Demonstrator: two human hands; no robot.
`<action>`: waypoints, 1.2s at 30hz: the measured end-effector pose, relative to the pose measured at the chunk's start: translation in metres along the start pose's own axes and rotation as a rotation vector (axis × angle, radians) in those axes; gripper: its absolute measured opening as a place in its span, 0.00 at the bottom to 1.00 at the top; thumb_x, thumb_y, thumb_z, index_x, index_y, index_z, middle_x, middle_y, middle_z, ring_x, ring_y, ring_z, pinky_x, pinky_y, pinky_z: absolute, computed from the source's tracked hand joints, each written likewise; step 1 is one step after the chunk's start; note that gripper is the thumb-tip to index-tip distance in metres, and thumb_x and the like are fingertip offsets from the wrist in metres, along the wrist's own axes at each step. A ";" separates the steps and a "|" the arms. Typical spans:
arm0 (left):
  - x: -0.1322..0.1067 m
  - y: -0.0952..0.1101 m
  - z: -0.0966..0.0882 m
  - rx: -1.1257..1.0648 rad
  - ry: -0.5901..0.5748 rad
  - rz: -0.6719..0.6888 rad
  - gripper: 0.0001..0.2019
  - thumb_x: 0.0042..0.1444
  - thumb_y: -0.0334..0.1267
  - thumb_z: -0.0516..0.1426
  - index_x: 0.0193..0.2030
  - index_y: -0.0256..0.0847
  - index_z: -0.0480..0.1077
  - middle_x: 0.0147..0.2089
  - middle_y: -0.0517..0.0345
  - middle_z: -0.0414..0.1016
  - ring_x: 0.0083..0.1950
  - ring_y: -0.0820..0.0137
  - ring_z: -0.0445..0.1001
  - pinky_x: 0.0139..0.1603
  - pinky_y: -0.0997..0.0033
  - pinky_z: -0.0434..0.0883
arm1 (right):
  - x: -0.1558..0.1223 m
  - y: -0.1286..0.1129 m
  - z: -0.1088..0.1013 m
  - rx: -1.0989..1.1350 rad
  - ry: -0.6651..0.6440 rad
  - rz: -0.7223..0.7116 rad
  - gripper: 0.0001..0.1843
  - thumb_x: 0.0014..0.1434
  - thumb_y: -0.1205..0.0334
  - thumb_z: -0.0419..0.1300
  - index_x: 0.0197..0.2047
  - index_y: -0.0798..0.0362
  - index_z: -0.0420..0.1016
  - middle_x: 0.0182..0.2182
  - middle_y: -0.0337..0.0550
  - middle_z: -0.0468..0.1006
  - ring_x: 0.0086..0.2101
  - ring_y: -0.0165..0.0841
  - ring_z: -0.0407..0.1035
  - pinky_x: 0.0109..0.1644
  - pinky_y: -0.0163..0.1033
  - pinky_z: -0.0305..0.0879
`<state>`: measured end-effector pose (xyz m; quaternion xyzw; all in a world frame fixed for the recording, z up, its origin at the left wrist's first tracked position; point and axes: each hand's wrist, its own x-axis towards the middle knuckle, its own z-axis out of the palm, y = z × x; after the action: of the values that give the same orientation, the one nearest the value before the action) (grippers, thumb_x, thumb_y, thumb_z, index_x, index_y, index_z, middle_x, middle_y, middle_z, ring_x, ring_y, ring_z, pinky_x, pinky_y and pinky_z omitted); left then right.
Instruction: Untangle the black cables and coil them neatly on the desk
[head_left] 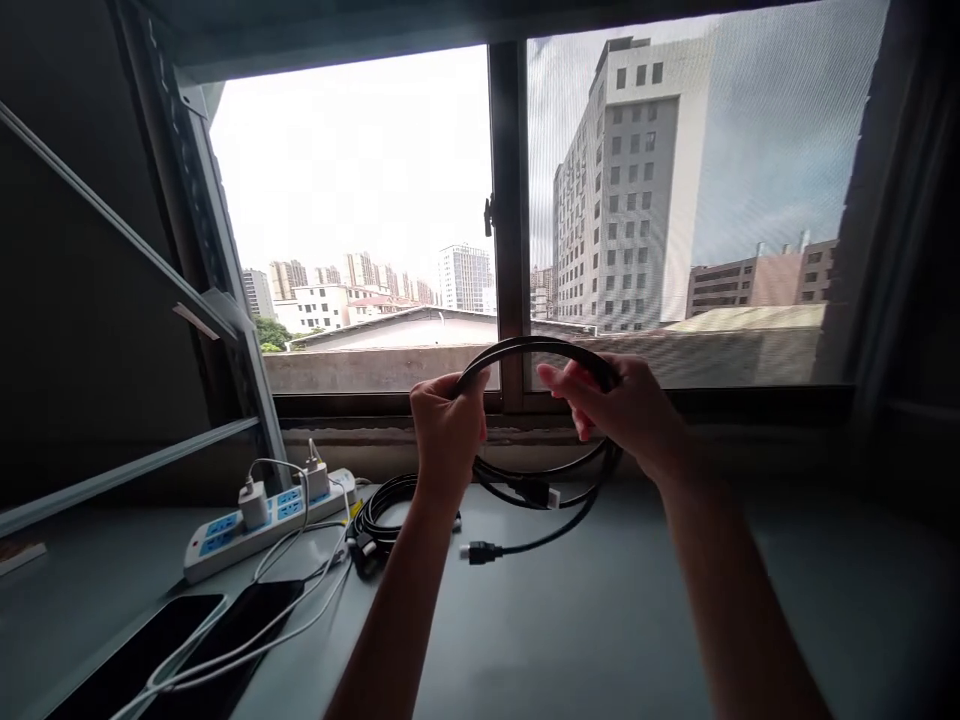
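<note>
Between my two hands a black HDMI cable is held up in a loose coil above the table. My left hand is closed around the coil's left side, thumb on top. On the right side, my right hand grips the coil, with its thumb and fingertips pointing left. One plug hangs at the end of the cable below the coil, pointing left. The other plug lies across the lower loops. Part of the coil is hidden behind my hands.
Left of my left arm lies another coiled black cable on the grey table. Beside it a white power strip holds chargers with white cords. Two dark phones lie at the front left. A window and metal shelf post stand behind.
</note>
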<state>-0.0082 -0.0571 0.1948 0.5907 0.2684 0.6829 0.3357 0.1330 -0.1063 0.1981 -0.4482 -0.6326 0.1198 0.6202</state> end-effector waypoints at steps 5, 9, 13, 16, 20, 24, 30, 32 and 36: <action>-0.003 -0.001 0.002 -0.039 0.013 0.007 0.23 0.48 0.39 0.57 0.09 0.40 0.52 0.07 0.69 0.50 0.09 0.83 0.48 0.12 0.78 0.48 | -0.006 -0.005 -0.019 0.344 -0.308 0.105 0.26 0.52 0.55 0.63 0.13 0.53 0.53 0.08 0.28 0.52 0.10 0.19 0.47 0.12 0.27 0.45; -0.013 0.005 0.008 -0.156 -0.034 -0.050 0.23 0.47 0.39 0.57 0.09 0.40 0.50 0.07 0.69 0.48 0.09 0.83 0.47 0.12 0.77 0.46 | -0.025 -0.026 -0.025 0.563 -0.501 0.152 0.26 0.55 0.59 0.58 0.13 0.52 0.50 0.07 0.27 0.46 0.07 0.19 0.39 0.09 0.27 0.34; -0.018 0.004 0.013 -0.143 -0.071 0.004 0.23 0.48 0.39 0.56 0.09 0.41 0.50 0.06 0.69 0.48 0.09 0.83 0.47 0.11 0.77 0.46 | -0.044 -0.048 -0.027 0.505 -0.422 0.141 0.22 0.53 0.55 0.59 0.14 0.51 0.54 0.06 0.27 0.44 0.08 0.20 0.37 0.10 0.29 0.29; -0.015 -0.006 0.016 -0.120 -0.180 -0.044 0.21 0.51 0.39 0.53 0.10 0.40 0.53 0.08 0.66 0.55 0.09 0.81 0.54 0.12 0.78 0.52 | -0.043 -0.051 -0.022 0.460 -0.273 0.116 0.22 0.52 0.53 0.60 0.14 0.50 0.54 0.06 0.27 0.44 0.07 0.20 0.36 0.09 0.30 0.29; -0.012 -0.021 0.023 -0.176 -0.248 -0.183 0.19 0.53 0.40 0.52 0.14 0.40 0.54 0.10 0.65 0.61 0.11 0.79 0.60 0.14 0.79 0.58 | -0.029 -0.042 -0.011 0.401 0.038 0.128 0.24 0.49 0.58 0.63 0.14 0.51 0.52 0.07 0.28 0.47 0.08 0.20 0.39 0.10 0.30 0.32; -0.015 -0.026 0.031 -0.235 -0.188 -0.185 0.19 0.53 0.41 0.53 0.14 0.40 0.54 0.10 0.66 0.60 0.10 0.79 0.59 0.12 0.79 0.56 | -0.027 -0.040 -0.006 0.384 0.155 0.086 0.23 0.48 0.62 0.63 0.13 0.51 0.52 0.07 0.28 0.48 0.09 0.20 0.40 0.11 0.30 0.34; -0.014 -0.036 0.030 -0.101 -0.377 -0.325 0.17 0.55 0.46 0.49 0.19 0.39 0.61 0.13 0.62 0.66 0.14 0.74 0.67 0.16 0.78 0.62 | -0.031 -0.037 -0.005 0.293 0.263 -0.098 0.25 0.51 0.62 0.61 0.12 0.51 0.51 0.07 0.29 0.47 0.09 0.21 0.41 0.11 0.32 0.36; -0.011 -0.040 0.028 0.004 -0.443 -0.406 0.19 0.55 0.48 0.48 0.19 0.38 0.63 0.14 0.59 0.68 0.15 0.71 0.69 0.16 0.77 0.64 | -0.030 -0.035 -0.003 0.270 0.322 -0.150 0.24 0.51 0.63 0.61 0.12 0.51 0.53 0.06 0.29 0.48 0.09 0.21 0.42 0.12 0.32 0.36; -0.007 -0.043 0.021 0.095 -0.527 -0.487 0.22 0.54 0.53 0.50 0.19 0.38 0.64 0.15 0.54 0.70 0.16 0.67 0.71 0.15 0.73 0.67 | -0.029 -0.034 -0.001 0.262 0.322 -0.130 0.23 0.52 0.64 0.61 0.12 0.51 0.54 0.07 0.30 0.50 0.10 0.22 0.43 0.14 0.33 0.38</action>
<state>0.0190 -0.0356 0.1609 0.6801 0.3368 0.3938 0.5186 0.1148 -0.1472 0.2026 -0.3353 -0.5319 0.0875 0.7727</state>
